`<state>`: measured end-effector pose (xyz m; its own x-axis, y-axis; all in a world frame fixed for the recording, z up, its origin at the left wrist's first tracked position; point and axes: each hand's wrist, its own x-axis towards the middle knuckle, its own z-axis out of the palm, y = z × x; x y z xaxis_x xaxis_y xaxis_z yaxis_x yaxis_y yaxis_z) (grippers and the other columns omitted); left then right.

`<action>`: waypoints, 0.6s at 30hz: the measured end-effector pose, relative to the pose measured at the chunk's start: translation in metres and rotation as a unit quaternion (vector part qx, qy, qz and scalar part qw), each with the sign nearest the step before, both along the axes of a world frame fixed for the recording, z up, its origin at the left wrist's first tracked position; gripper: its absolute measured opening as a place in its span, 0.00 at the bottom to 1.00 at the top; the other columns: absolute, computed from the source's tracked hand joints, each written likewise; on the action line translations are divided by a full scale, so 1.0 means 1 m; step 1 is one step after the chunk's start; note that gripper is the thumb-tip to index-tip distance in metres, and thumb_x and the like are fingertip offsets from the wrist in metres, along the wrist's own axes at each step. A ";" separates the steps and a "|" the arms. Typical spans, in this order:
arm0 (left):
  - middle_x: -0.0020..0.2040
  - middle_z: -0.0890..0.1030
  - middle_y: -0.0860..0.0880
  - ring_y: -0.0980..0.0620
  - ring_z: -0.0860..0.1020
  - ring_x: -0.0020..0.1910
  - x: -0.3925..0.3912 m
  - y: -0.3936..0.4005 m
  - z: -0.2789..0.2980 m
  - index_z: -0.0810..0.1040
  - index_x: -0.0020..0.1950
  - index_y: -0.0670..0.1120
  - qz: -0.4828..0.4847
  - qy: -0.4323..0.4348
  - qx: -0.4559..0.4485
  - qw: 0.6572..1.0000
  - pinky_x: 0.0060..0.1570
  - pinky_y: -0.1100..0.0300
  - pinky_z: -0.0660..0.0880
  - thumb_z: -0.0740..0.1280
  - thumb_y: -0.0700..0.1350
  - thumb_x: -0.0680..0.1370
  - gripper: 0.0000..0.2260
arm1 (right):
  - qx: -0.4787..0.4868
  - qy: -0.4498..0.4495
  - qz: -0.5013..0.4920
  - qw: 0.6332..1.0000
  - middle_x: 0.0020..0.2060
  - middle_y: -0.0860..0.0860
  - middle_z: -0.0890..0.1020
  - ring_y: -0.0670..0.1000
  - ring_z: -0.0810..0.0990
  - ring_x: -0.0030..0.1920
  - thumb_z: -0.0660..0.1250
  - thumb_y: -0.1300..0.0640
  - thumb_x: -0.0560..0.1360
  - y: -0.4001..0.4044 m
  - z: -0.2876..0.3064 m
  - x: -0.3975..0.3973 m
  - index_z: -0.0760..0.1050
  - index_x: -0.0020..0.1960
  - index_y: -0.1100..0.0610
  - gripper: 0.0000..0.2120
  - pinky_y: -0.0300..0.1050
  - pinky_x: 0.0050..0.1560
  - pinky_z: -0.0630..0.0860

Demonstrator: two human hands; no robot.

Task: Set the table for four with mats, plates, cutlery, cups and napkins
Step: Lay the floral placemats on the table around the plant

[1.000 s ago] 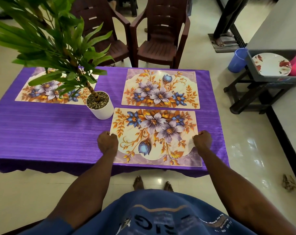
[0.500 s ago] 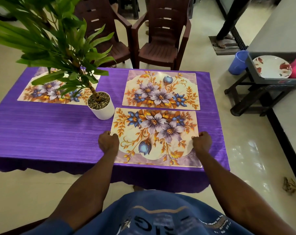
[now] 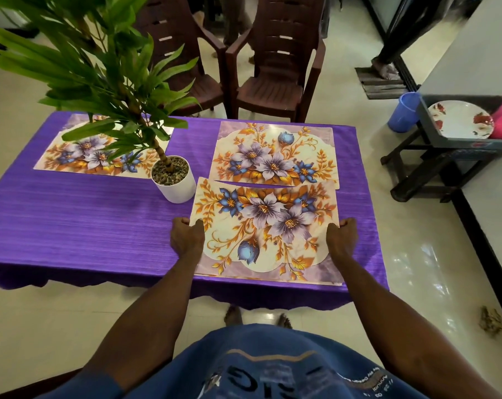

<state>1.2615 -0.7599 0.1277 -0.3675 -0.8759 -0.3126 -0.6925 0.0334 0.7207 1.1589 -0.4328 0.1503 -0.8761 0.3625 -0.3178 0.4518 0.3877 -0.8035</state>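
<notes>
The near mat (image 3: 265, 231) lies at the table's front edge, its far edge bowed up and overlapping the mat behind (image 3: 274, 155); it shows purple and blue flowers with orange leaves on cream. The left hand (image 3: 186, 239) and right hand (image 3: 340, 240) pinch its side edges, fingertips hidden underneath. A third mat (image 3: 100, 156) is partly hidden by the potted plant (image 3: 173, 180). A plate (image 3: 460, 123) sits in a tray (image 3: 457, 145) to the right, cut off by the frame.

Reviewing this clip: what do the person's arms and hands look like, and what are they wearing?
Both forearms are bare, with no gloves, watch or rings visible on the left hand or right hand. A blue sleeve shows on the left arm near the bottom edge. The blue shirt carries dark lettering.
</notes>
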 end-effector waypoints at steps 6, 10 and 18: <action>0.57 0.78 0.43 0.41 0.78 0.54 0.005 0.006 0.007 0.69 0.63 0.48 -0.038 0.015 0.000 0.999 0.46 0.50 0.75 0.65 0.50 0.79 0.14 | -0.019 -0.016 0.008 1.000 0.50 0.50 0.77 0.53 0.78 0.51 0.65 0.54 0.78 0.006 0.001 -0.002 0.70 0.61 0.56 0.13 0.53 0.53 0.78; 0.57 0.80 0.43 0.41 0.78 0.55 0.030 0.007 0.001 0.74 0.61 0.46 -0.034 0.032 -0.046 0.998 0.49 0.50 0.74 0.61 0.49 0.80 0.12 | -0.012 -0.016 0.005 1.000 0.49 0.51 0.79 0.53 0.79 0.49 0.64 0.52 0.78 0.005 0.001 0.004 0.72 0.55 0.56 0.09 0.51 0.51 0.78; 0.57 0.80 0.40 0.38 0.76 0.57 0.108 -0.012 -0.001 0.76 0.61 0.44 0.101 0.017 -0.106 0.989 0.54 0.48 0.72 0.61 0.47 0.80 0.13 | 0.003 -0.019 0.064 0.998 0.45 0.55 0.78 0.56 0.76 0.47 0.61 0.55 0.78 -0.043 0.000 0.026 0.76 0.51 0.63 0.12 0.47 0.46 0.69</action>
<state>1.3699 -0.7715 0.1263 -0.1858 -0.9770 -0.1044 -0.6759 0.0499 0.7353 1.1850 -0.4758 0.1501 -0.9028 0.2500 -0.3500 0.4283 0.4487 -0.7844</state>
